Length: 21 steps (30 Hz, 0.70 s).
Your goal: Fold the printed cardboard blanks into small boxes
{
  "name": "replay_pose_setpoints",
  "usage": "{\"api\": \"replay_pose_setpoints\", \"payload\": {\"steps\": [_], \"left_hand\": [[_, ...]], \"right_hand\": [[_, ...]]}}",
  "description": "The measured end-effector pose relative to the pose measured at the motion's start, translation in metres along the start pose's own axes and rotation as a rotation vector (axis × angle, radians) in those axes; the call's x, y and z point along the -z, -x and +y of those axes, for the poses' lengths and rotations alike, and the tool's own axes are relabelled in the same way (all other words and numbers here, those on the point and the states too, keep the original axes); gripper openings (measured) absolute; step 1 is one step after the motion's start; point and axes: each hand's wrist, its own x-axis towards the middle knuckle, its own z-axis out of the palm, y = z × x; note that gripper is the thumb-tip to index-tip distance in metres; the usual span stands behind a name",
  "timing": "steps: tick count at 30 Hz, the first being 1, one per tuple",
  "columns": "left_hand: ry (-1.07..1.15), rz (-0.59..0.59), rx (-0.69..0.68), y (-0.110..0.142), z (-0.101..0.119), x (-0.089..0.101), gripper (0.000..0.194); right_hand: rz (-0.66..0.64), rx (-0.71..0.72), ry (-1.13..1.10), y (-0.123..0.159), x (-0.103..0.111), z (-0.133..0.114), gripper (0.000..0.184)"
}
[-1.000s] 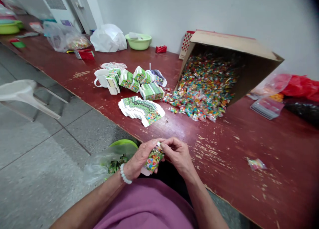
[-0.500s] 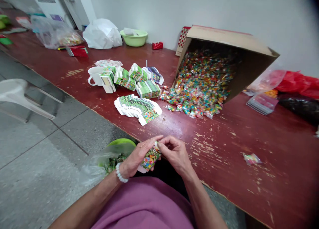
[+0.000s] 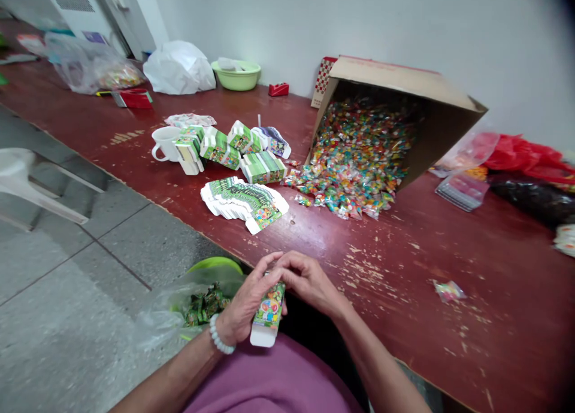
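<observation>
A small green printed candy box (image 3: 270, 305) lies in my left hand (image 3: 247, 299), which is closed around it; a white flap (image 3: 263, 336) sticks out at its near end. My right hand (image 3: 309, 281) has its fingers bent over the far end of the box, hiding that end. Beyond my hands, a fanned stack of flat green boxes (image 3: 245, 200) lies on the red table (image 3: 359, 317). Behind the stack are several banded bundles of green boxes (image 3: 265, 166). Small wrapped candies (image 3: 354, 161) spill out of a tipped cardboard carton (image 3: 408, 81).
A white mug (image 3: 165, 145) stands left of the bundles. One candy packet (image 3: 449, 291) lies alone on the right. Below the table edge, a bag-lined green bin (image 3: 215, 263) holds small dark-green packets. A white stool (image 3: 40, 185) stands left. Plastic bags (image 3: 525, 155) sit far right.
The box has turned more upright, showing its front and the white flap at the near end. My right fingers have moved left over its far end, closer to my left fingers.
</observation>
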Motion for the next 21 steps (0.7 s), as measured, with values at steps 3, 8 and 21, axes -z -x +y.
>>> {"api": "replay_pose_setpoints", "payload": {"steps": [3,8,21], "left_hand": [[0.073,0.0,0.06,0.009,-0.009,0.011,0.054],[-0.123,-0.006,0.164,0.027,-0.002,0.053,0.054],[-0.574,-0.413,0.331,0.009,0.024,0.108,0.037]], "right_hand": [[0.231,-0.061,0.379,-0.048,0.025,0.024,0.026],[0.268,-0.097,0.57,-0.116,0.051,0.058,0.037],[0.457,-0.247,0.337,-0.061,0.061,0.063,0.037]]}}
